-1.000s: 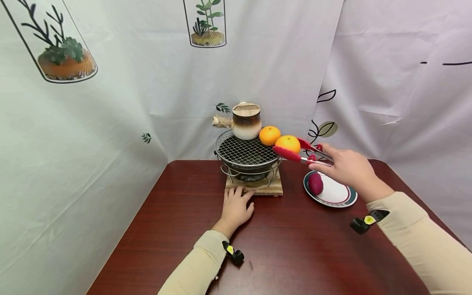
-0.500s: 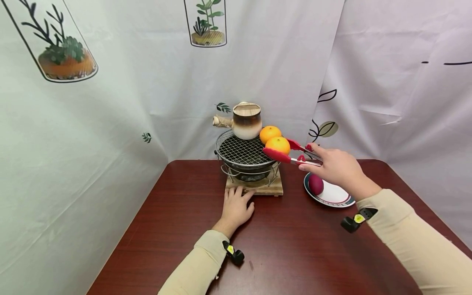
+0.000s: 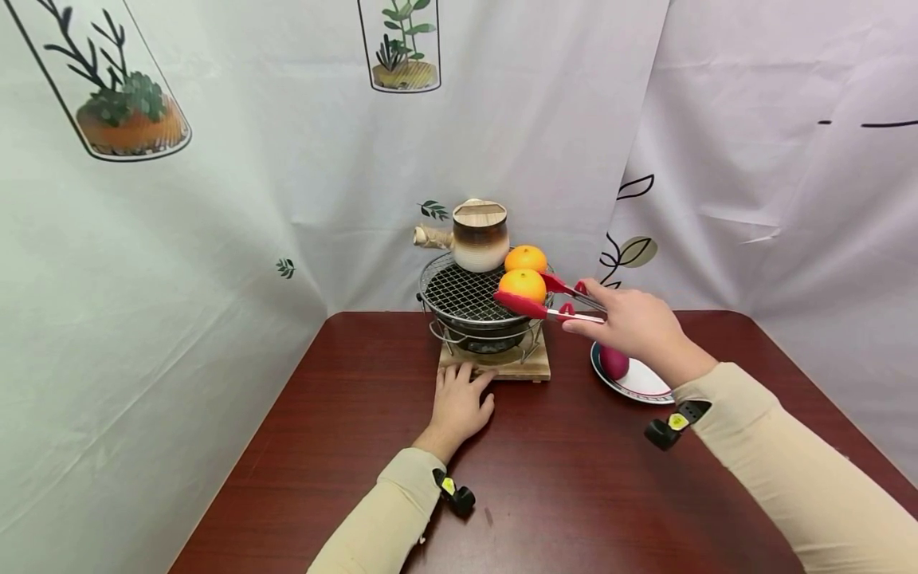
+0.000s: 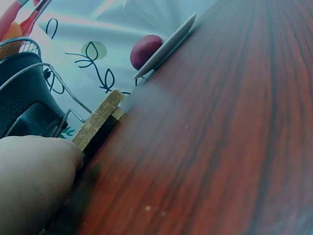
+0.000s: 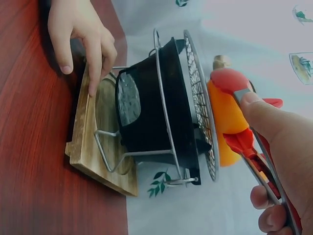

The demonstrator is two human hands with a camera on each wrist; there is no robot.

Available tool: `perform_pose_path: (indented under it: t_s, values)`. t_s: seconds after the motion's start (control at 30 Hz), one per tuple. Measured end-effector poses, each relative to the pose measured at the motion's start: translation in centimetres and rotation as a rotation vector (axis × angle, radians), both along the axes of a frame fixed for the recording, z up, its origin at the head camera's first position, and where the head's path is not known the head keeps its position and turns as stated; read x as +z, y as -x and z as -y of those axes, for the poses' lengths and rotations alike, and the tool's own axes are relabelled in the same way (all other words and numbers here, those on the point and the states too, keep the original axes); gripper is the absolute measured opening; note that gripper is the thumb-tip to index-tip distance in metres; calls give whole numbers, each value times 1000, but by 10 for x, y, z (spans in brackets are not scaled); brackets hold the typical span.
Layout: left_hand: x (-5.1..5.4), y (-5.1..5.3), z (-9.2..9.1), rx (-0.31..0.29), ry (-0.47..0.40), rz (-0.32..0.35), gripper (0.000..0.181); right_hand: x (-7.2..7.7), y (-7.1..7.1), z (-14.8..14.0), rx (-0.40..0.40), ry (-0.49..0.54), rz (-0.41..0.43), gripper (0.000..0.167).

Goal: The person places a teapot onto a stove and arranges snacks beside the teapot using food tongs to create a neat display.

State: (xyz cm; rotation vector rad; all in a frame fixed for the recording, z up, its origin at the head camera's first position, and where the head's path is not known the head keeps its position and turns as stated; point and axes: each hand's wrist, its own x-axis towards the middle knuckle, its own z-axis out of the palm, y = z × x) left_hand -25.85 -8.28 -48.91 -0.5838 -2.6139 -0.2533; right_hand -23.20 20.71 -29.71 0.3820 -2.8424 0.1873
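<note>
Tongs (image 3: 534,308) and front orange (image 3: 522,286) farther left, rear orange (image 3: 526,257) and pot (image 3: 480,245) behind.

tongs (image 3: 539,309) partly hidden, sleeves (image 3: 782,470) cropped

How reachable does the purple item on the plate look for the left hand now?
Probably yes: the left hand, touching the wooden board, has bare tabletop between it and the purple item; the raised right hand nearby might crowd it.
</note>
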Motion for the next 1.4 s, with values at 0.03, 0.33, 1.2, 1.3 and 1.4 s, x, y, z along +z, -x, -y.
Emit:
perform_pose_path:
  t_s: [0.03, 0.33, 1.2, 1.3, 1.4]
  values:
    - [0, 0, 0, 0, -1, -3, 42, 0, 1, 1, 3, -2, -2, 92]
    - [2, -1, -1, 3, 9, -26, 42, -2, 8, 11, 16, -3, -2, 91]
    - [2, -2, 0, 3, 8, -18, 41, -3, 15, 19, 13, 13, -16, 99]
    - [2, -2, 0, 3, 10, -19, 41, -1, 14, 18, 17, 17, -17, 101]
    - [2, -2, 0, 4, 9, -21, 41, 0, 15, 18, 25, 21, -20, 101]
